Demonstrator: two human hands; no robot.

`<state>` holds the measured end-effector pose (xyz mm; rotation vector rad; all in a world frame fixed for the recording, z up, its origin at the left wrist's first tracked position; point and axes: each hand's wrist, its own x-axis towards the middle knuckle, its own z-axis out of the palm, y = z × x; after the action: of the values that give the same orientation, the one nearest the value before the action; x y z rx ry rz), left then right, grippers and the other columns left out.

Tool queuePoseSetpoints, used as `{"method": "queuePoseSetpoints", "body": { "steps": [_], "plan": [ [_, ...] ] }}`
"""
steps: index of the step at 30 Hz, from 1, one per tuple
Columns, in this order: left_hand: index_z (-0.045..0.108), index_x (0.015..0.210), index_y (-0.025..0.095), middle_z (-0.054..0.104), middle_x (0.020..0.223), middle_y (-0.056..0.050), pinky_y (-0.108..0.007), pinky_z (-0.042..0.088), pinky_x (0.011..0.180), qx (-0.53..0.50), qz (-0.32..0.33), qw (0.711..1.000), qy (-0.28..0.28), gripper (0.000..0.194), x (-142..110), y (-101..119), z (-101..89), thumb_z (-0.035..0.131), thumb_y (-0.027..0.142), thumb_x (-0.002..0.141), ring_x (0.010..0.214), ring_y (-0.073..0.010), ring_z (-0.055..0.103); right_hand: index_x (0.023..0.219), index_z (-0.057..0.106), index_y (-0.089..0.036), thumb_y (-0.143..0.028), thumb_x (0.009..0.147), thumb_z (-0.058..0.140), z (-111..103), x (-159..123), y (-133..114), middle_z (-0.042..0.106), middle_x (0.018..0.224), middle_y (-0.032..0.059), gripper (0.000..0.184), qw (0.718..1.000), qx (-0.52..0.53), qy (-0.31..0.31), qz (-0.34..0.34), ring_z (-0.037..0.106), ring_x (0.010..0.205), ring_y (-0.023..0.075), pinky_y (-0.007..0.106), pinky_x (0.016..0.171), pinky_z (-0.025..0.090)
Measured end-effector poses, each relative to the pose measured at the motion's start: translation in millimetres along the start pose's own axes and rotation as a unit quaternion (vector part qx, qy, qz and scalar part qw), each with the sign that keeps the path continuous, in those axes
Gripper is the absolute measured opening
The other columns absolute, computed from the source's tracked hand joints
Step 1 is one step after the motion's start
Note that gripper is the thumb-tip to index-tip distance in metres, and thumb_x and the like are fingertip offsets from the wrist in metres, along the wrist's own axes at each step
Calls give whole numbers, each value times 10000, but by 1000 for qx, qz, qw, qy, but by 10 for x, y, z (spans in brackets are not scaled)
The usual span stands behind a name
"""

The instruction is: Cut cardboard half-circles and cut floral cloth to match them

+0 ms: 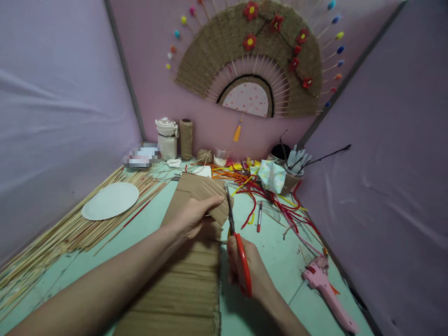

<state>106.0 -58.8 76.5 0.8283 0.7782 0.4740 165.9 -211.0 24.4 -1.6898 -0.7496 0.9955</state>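
Long brown corrugated cardboard sheet [182, 275] on the pale green bench [280, 275]: should be light, stiff along the flutes, easy to crease across them. Take it by the long edges.

Small brown ribbed cardboard piece [219, 212] sits over the sheet's far part. Left hand [194, 217] has its grip pinched on it, thumb on top. Probably near weightless, crushable; hold by the left side, clear of the blades.

Red-handled metal scissors [245, 266]: right hand [257, 266] has its grip clenched round the handles, blades by the piece's right edge; can't tell if they bite. Likely rigid, heavier than the piece; hold by the loops.

Materials: coarse woven tan fan [217, 56] on the wall, arc-shaped; thin pale sticks [66, 235], straight, probably brittle; smooth white oval disc [110, 200] on them; pink glue gun [329, 291], angled, looks plastic; slim red-ended marker [259, 217].
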Motion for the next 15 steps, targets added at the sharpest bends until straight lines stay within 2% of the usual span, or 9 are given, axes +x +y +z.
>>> {"method": "queuePoseSetpoints", "body": {
  "steps": [4, 7, 11, 15],
  "plan": [
    [705, 908, 102, 739, 802, -98, -276, 547, 557, -21, 4, 1000, -1, 351, 26, -11, -8, 837, 210, 600, 639, -188, 683, 729, 433, -213, -777, 811, 388, -5, 12, 6, 385, 414, -86, 572, 1000, 3, 1, 11, 399, 348, 90, 217, 375, 302],
    [708, 929, 115, 743, 856, -94, -270, 547, 596, -18, 16, 1000, -18, 395, 59, -5, -44, 854, 219, 576, 699, -187, 689, 745, 435, -214, -766, 831, 369, -16, 28, 29, 379, 436, -82, 563, 998, 46, -43, -3, 372, 366, 87, 218, 387, 279],
    [717, 934, 133, 748, 873, -88, -293, 550, 644, 35, 32, 999, -27, 427, 106, 17, -116, 867, 285, 564, 712, -188, 687, 844, 472, -209, -752, 844, 368, -37, 23, 42, 418, 596, -51, 554, 986, 132, -102, -11, 375, 492, 91, 223, 464, 307],
    [723, 925, 139, 753, 880, -103, -309, 554, 676, 78, 44, 994, -58, 423, 102, 39, -137, 869, 296, 559, 738, -216, 700, 853, 473, -216, -720, 867, 376, -59, 17, 90, 435, 685, -30, 513, 992, 71, -89, -50, 370, 553, 106, 249, 520, 339]
  ]
}}
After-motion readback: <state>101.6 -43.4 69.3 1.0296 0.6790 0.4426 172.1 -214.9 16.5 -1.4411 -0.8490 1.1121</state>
